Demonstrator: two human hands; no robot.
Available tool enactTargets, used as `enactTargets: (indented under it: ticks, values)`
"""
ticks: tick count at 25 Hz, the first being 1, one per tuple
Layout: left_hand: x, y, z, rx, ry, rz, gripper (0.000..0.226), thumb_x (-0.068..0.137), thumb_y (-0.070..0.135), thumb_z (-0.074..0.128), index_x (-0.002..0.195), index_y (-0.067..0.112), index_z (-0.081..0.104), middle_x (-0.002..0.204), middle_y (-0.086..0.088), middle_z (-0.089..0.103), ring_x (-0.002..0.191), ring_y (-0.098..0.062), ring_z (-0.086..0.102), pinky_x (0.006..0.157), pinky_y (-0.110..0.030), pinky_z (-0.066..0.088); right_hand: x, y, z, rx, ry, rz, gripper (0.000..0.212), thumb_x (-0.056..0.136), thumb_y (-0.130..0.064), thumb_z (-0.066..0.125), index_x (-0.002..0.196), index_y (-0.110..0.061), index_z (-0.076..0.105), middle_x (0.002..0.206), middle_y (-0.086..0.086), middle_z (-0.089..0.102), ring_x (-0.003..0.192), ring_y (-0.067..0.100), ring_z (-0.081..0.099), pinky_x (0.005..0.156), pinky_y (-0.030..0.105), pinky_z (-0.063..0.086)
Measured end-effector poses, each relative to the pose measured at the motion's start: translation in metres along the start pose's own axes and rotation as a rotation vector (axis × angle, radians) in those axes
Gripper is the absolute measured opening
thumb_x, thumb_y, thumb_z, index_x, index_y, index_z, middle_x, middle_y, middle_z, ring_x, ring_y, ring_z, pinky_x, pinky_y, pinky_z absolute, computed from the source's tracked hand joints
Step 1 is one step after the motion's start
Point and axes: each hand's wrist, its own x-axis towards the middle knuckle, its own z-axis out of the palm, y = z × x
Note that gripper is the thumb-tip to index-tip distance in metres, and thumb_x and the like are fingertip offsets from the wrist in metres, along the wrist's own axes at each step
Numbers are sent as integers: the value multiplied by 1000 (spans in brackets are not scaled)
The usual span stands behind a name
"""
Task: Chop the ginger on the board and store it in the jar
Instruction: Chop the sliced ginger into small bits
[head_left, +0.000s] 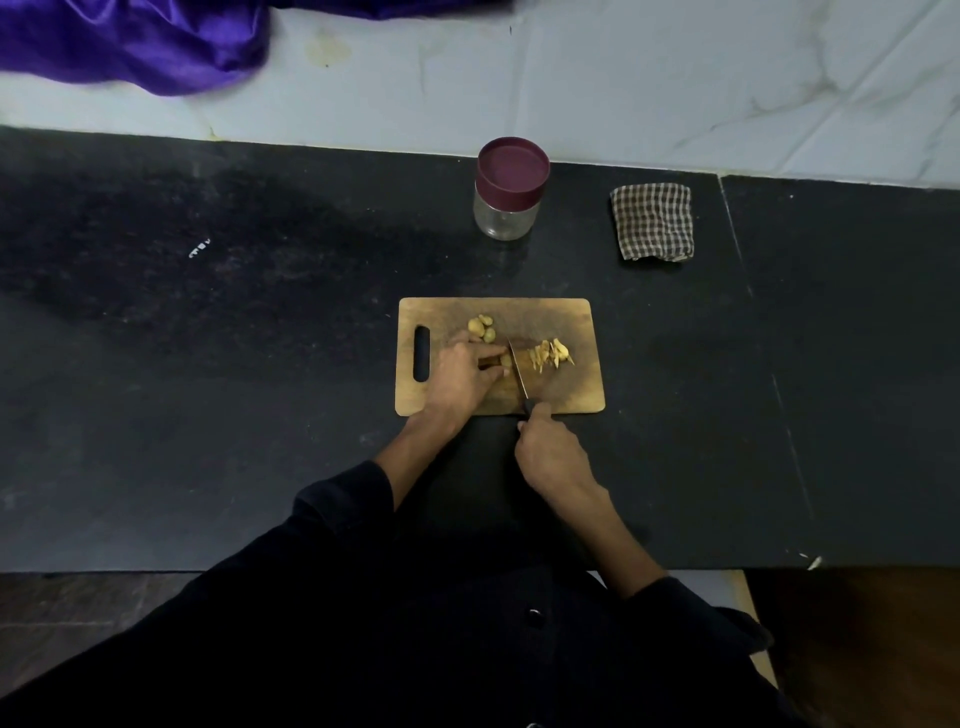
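A wooden cutting board (571, 322) lies on the black counter. My left hand (462, 376) pinches a piece of ginger (505, 360) against the board. My right hand (550, 452) grips the black handle of a knife (518, 370), whose blade stands just right of my left fingertips. Several cut ginger slices (551, 354) lie to the right of the blade. Whole ginger lumps (481, 327) sit near the board's far side. A glass jar (505, 210) with a maroon lid on it stands behind the board.
A folded checked cloth (653, 221) lies at the back right of the counter (208, 389). Purple fabric (140, 41) is draped on the white ledge at the far left. The counter's near edge runs below my arms.
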Motion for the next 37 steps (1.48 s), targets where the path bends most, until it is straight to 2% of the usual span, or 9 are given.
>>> enactTargets:
  ticks: [3, 6, 12, 20, 27, 30, 33, 37]
  values:
    - [0, 0, 1, -5, 9, 4, 37, 81, 16, 74, 117, 12, 67, 118, -5, 56, 106, -16, 55, 96, -27, 45, 0, 4, 1, 54, 21, 12, 28, 106, -27, 35, 126, -9, 43, 121, 18, 59, 109, 36, 60, 87, 49, 50]
    - [0, 0, 1, 4, 16, 0, 37, 81, 17, 74, 117, 12, 67, 119, -5, 55, 107, -16, 54, 96, -25, 43, 3, 8, -4, 128, 72, 31, 29, 105, -31, 36, 122, -9, 46, 112, 18, 60, 96, 37, 64, 80, 55, 56]
    - [1, -3, 1, 9, -6, -5, 37, 82, 16, 73, 118, 13, 66, 119, -5, 54, 107, -16, 53, 95, -22, 40, 0, 2, -7, 105, 41, -45, 24, 105, -34, 39, 113, -14, 49, 100, 8, 59, 90, 29, 66, 78, 51, 58]
    - [3, -5, 2, 24, 0, -8, 39, 81, 17, 74, 119, 15, 66, 119, -3, 54, 108, -15, 53, 98, -26, 43, 4, -1, -8, 3, 51, -75, 24, 106, -29, 39, 119, -11, 48, 106, 10, 61, 95, 26, 61, 79, 44, 52]
    - [3, -2, 0, 13, 0, -3, 39, 80, 14, 74, 118, 12, 67, 118, -7, 57, 109, -18, 54, 98, -26, 41, 12, -14, -17, -40, -9, 11, 29, 104, -24, 41, 126, -7, 47, 120, 15, 60, 109, 31, 60, 81, 40, 46]
    - [2, -1, 0, 4, -11, -12, 38, 81, 15, 74, 118, 12, 67, 118, -6, 56, 107, -17, 54, 97, -27, 44, 8, -9, -7, -19, -18, 13, 28, 105, -25, 37, 127, -9, 44, 121, 16, 59, 109, 32, 60, 87, 44, 49]
    - [3, -3, 2, -30, -9, -25, 38, 79, 18, 75, 116, 14, 68, 116, -4, 56, 100, -18, 57, 86, -38, 54, -3, 3, 2, -29, -23, -14, 29, 106, -25, 35, 130, -10, 41, 123, 18, 59, 111, 33, 59, 84, 44, 46]
    - [3, -5, 4, -27, -17, -31, 37, 80, 19, 75, 116, 14, 68, 119, -3, 55, 103, -17, 56, 85, -40, 55, -1, 11, 6, 39, -8, -1, 32, 105, -28, 37, 132, -11, 41, 115, 17, 61, 100, 35, 64, 83, 52, 55]
